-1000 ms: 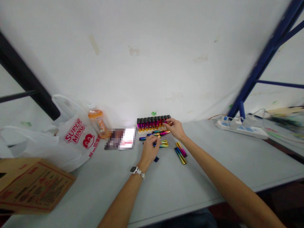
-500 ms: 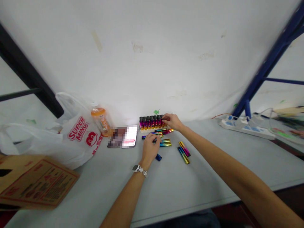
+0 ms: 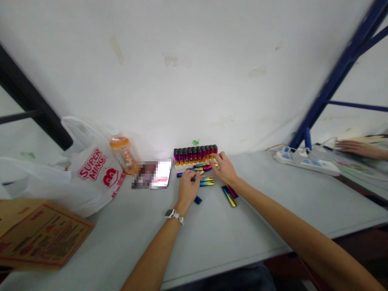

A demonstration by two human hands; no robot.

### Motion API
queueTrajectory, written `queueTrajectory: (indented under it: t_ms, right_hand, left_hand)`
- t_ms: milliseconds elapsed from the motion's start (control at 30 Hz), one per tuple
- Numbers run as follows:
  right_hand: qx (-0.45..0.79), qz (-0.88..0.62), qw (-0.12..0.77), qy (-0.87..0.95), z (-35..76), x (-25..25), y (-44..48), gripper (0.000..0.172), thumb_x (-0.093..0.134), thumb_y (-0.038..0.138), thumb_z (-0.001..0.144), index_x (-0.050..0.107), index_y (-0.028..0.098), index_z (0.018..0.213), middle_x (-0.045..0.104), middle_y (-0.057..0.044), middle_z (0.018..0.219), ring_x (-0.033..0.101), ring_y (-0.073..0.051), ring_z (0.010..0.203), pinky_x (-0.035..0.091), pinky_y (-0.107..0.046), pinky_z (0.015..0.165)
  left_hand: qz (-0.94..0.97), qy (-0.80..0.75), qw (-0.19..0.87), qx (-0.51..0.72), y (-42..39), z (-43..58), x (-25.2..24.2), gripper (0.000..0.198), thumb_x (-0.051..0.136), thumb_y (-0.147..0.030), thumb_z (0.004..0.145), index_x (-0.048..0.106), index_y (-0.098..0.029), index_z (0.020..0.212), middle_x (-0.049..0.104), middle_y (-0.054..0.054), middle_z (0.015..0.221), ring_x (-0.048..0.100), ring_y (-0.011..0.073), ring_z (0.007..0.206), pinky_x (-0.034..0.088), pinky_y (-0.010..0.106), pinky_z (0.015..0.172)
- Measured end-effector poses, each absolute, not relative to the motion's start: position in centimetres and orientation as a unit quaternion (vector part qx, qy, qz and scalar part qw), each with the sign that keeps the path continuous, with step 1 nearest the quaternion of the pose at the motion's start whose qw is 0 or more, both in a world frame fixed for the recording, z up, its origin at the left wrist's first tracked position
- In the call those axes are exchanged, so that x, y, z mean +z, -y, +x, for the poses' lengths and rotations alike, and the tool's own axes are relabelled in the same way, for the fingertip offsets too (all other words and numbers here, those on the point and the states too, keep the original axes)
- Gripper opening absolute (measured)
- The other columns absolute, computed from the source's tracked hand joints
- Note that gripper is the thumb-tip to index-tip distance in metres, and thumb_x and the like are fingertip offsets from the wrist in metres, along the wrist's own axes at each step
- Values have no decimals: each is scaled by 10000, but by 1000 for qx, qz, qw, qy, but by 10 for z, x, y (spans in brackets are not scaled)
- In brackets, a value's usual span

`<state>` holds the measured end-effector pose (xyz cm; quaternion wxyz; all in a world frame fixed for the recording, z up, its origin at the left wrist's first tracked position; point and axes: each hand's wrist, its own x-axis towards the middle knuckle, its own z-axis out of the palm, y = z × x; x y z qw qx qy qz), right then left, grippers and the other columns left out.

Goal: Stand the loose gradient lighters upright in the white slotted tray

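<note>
Rows of shiny purple and gold tubes with black tops (image 3: 195, 154) stand upright in a pale holder near the wall. Several loose metallic pieces (image 3: 207, 183) lie in front of them. My left hand (image 3: 189, 186) rests over the loose pieces, fingers bent; its fingertips meet near a small piece, too small to make out. At the right end of the rows, my right hand (image 3: 224, 169) has its fingers apart beside the loose pieces, with nothing visible between them. A gold-blue piece (image 3: 229, 197) lies below my right wrist, next to a magenta one (image 3: 233, 190).
At left are a cardboard box (image 3: 45, 234), a white plastic bag (image 3: 87, 178) and an orange bottle (image 3: 123, 153). A pixelated flat item (image 3: 153, 174) lies left of the tubes. A power strip (image 3: 306, 163) and another person's hand (image 3: 353, 146) are at right.
My right hand has moved down from the tubes and its fingers have opened. The row's right end is now visible. Another person's hand has appeared at the far right. The view has shifted slightly.
</note>
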<state>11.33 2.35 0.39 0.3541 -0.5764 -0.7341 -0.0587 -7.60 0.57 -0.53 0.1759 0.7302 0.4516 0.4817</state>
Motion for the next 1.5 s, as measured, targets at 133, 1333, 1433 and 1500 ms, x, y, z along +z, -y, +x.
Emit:
queueTrajectory:
  t_ms: [133, 1333, 1433, 1500]
  right_hand:
    - [-76, -602, 330, 723, 122, -5, 1, 290, 444, 227, 937, 616, 167, 1164, 554, -112, 1018, 545, -236, 940, 417, -348, 857]
    - [255, -562, 483, 622, 112, 37, 5, 305, 722, 460, 734, 690, 166, 806, 672, -27, 690, 557, -146, 605, 410, -260, 561]
    - [370, -506, 565, 537, 103, 32, 4, 373, 765, 513, 667, 670, 169, 776, 603, 11, 610, 466, -111, 517, 363, -232, 451]
    - [392, -479, 610, 494, 97, 27, 4, 391, 753, 540, 680, 645, 173, 764, 618, 3, 659, 510, -112, 557, 389, -217, 456]
  left_hand:
    - [736, -444, 165, 484, -5, -72, -6, 340, 511, -276, 920, 636, -200, 613, 649, 36, 758, 603, 191, 819, 462, 328, 814]
    - [733, -427, 175, 500, 1, -74, 2, 355, 499, -271, 925, 605, -194, 595, 632, 34, 736, 582, 183, 803, 441, 310, 799]
    - [729, -428, 183, 502, 2, -75, 3, 362, 497, -284, 926, 602, -193, 591, 637, 38, 748, 588, 183, 809, 444, 305, 785]
    - [723, -428, 196, 505, 1, -75, 3, 378, 479, -300, 937, 596, -190, 595, 637, 36, 737, 592, 179, 792, 443, 299, 763]
